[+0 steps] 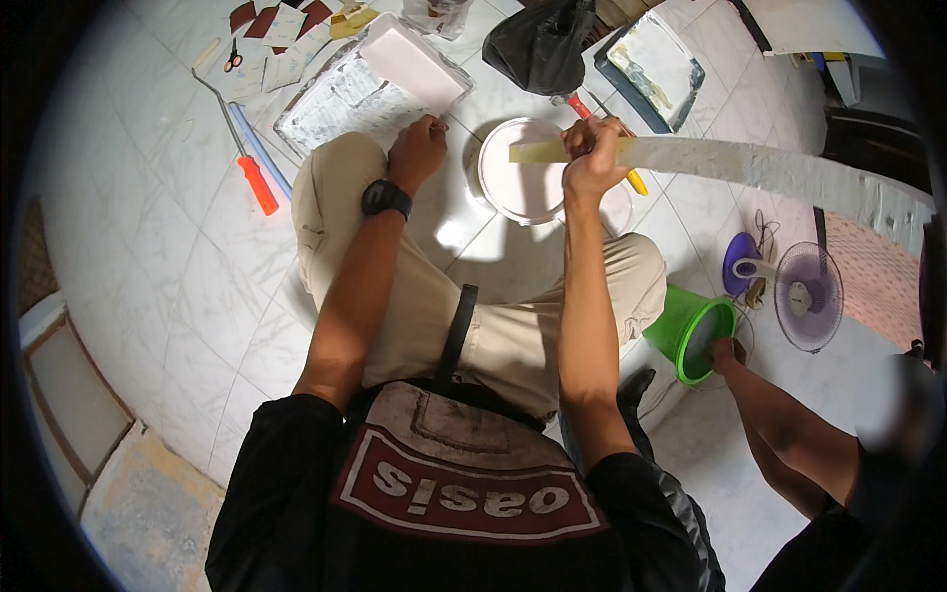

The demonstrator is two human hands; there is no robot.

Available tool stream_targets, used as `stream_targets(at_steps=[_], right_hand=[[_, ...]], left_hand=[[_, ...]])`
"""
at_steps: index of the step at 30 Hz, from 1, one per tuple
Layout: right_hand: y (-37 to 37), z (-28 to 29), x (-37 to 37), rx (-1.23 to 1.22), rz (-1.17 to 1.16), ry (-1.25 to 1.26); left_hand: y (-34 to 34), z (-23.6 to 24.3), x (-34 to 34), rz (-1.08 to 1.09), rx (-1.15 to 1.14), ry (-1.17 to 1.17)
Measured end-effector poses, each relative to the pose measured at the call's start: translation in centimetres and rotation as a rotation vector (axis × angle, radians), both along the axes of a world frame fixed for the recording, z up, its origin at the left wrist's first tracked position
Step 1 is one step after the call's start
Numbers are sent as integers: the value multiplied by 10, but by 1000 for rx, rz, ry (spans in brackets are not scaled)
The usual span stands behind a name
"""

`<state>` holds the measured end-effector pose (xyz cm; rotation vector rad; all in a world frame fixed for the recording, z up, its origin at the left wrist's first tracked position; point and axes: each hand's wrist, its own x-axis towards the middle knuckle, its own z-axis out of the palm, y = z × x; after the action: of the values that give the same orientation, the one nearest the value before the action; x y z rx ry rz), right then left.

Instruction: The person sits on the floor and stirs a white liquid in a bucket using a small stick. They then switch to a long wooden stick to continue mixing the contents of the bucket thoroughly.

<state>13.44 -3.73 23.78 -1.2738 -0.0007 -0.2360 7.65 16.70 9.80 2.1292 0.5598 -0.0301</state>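
Note:
My right hand (590, 158) is wrapped round a long, pale flat strip (730, 163) that reaches out to the right. Its yellowish end lies over an open tub of pale paint (521, 197). My left hand (419, 148), a dark watch on its wrist, is by my bent left knee, fingers curled, with nothing visible in it. Just beyond it is a tray (414, 69) coated with pale paint. A roller with a red-and-yellow handle (636, 181) lies partly hidden behind my right hand and the strip.
Another person's hand (723, 353) grips a green bucket (666, 321) at lower right, beside a fan (809, 296). At left lie a roller frame (256, 185) and blue rod (261, 148). Scissors (233, 54), sandpaper (286, 30), a black bag (528, 49) and second tray (646, 74) are behind.

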Motion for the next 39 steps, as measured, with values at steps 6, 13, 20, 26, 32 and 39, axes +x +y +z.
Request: stream_targets(at_steps=[6,13,20,26,32,39], right_hand=[[-16,2,-55,-17,181,27],[-58,5,-47,2,17,-37],[-55,-4,6,-84,-118,-138],[-29,-1,29,-43,-107,-85],[-2,-2,8,27,37,-90],[-13,-5,-52,-100,126,-39]], left_hand=[[-2,-9,4,-19,34,-35],[0,-1,2,6,-33,11],[7,-13,-3,-13,26,-61],[6,2,-5,-1,3,-14],[6,-2,-5,-17,35,-46],[0,1,2,-22,-14,-37]])
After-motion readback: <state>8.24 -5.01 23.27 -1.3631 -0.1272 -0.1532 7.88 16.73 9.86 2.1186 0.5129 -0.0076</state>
